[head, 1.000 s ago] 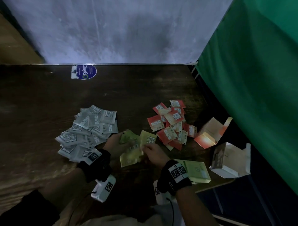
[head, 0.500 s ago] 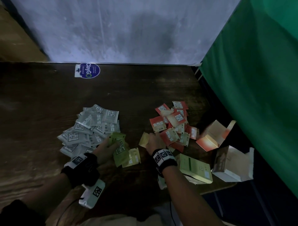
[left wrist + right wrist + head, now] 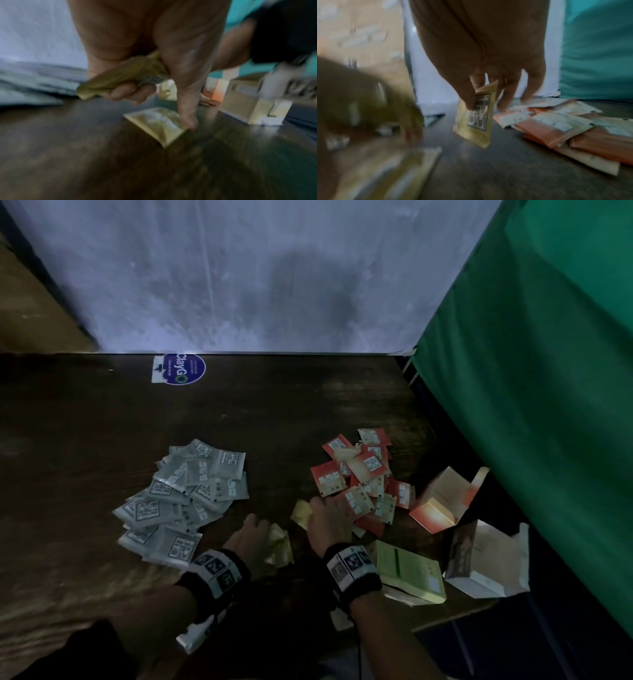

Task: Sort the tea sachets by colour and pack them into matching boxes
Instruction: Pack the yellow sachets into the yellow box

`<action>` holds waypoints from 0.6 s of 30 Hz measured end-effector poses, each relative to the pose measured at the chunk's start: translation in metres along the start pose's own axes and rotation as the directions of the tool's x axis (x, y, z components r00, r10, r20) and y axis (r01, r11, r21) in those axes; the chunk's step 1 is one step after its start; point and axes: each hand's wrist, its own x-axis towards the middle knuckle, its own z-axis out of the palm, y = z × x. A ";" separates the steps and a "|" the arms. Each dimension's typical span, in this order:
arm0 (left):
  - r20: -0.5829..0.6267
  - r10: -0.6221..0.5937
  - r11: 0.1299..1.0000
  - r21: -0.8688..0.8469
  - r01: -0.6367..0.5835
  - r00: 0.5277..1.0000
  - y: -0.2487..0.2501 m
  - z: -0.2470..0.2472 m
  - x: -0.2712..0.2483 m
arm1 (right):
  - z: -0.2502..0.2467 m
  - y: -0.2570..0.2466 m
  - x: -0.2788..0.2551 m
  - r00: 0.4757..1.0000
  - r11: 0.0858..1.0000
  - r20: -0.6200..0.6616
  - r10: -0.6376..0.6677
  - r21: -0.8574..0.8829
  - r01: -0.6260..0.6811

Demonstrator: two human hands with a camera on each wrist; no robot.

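Note:
A heap of grey sachets (image 3: 185, 501) lies left of centre and a heap of red sachets (image 3: 359, 481) lies to the right. My left hand (image 3: 250, 539) grips a bundle of yellow-green sachets (image 3: 120, 77), its thumb reaching down to another yellow-green sachet (image 3: 157, 124) flat on the table. My right hand (image 3: 329, 518) pinches a single yellow-green sachet (image 3: 476, 119) by its top, next to the red sachets (image 3: 565, 128). A closed green box (image 3: 407, 571), an open red box (image 3: 442, 501) and an open white box (image 3: 486, 559) stand at the right.
The dark wooden table (image 3: 274, 412) ends at a pale wall behind and a green curtain (image 3: 548, 371) to the right. A round blue sticker (image 3: 180, 369) is stuck near the table's back edge. The boxes sit close to the table's right front corner.
My left hand has drawn back toward me with its yellow-green bundle. My right hand stayed at the near edge of the red heap and has lifted one yellow-green sachet.

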 end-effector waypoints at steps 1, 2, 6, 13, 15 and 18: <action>0.035 -0.006 0.999 0.039 0.005 0.999 0.001 0.003 0.002 | -0.003 0.001 -0.005 0.999 0.995 0.027 0.025 0.096 -0.027; 0.047 -0.003 0.998 0.064 0.000 0.999 0.002 0.005 0.004 | -0.006 0.002 -0.009 0.998 0.982 0.053 0.043 0.182 -0.052; 0.066 0.005 0.996 0.085 -0.011 0.998 0.007 0.007 0.011 | -0.014 0.012 -0.027 0.989 0.941 0.131 0.063 0.323 -0.103; 0.039 -0.043 0.997 0.059 0.040 0.998 0.018 0.002 0.013 | -0.014 0.023 -0.042 0.995 0.871 0.016 0.095 0.483 -0.091; 0.054 -0.104 0.985 -0.131 0.110 0.993 0.018 -0.006 0.013 | -0.017 0.025 -0.045 1.000 0.893 0.025 0.016 0.448 -0.025; 0.048 -0.122 0.895 -0.426 0.131 0.991 0.017 -0.017 0.008 | -0.024 0.026 -0.047 0.992 0.916 0.069 -0.106 0.395 0.070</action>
